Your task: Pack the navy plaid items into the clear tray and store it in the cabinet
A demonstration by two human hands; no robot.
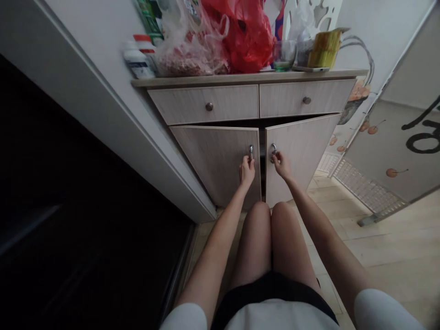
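Two pale wood-grain doors of a low cabinet stand slightly ajar, with a dark gap between them and along their top edges. My left hand (247,171) is closed on the metal handle (251,150) of the left door (216,156). On the right door (302,151), my right hand (282,165) grips the lower part of a matching handle (274,147). Both fists are near the doors' inner edges. What lies inside the cabinet is too dark to make out.
Above the doors are two drawers with round knobs (209,107). The cabinet top carries a red plastic bag (245,41), a clear bag (192,57), white bottles (138,62), a glass (284,56) and a yellow packet (325,49). A folding screen (388,151) stands to the right.
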